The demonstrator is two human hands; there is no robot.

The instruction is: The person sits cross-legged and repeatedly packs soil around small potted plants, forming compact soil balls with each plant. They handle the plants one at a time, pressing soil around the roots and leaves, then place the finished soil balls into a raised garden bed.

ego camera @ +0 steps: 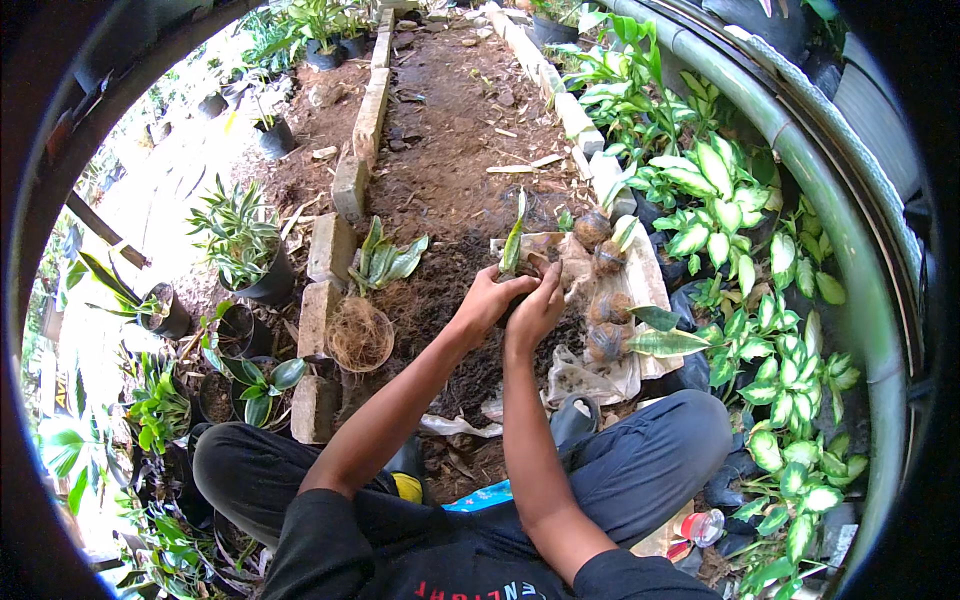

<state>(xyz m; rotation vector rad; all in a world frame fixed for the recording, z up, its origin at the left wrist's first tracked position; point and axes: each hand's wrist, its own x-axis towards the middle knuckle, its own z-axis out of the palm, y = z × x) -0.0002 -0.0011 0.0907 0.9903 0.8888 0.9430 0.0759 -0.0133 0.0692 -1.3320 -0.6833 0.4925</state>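
My left hand (489, 298) and my right hand (537, 307) are cupped together around the base of a snake plant cutting (513, 244). Its upright variegated leaf rises above my fingers. Dark matter, likely soil, shows between my palms, but most of the base is hidden. Below my hands lies a heap of dark loose soil (469, 375). To the right, several fibre-wrapped root balls (609, 341) rest on a pale sack (649, 277), some with a leaf sticking out. Left of the soil are a bowl of brown coconut fibre (360, 334) and loose snake plant leaves (390, 262).
Concrete blocks (330, 247) edge the dirt bed (457, 135) on the left, and more line its right side. Potted plants (259, 262) stand at left. Dense variegated foliage (712, 202) and a bamboo pole (832, 202) border the right. A clear red-banded container (701, 527) lies beside my right knee.
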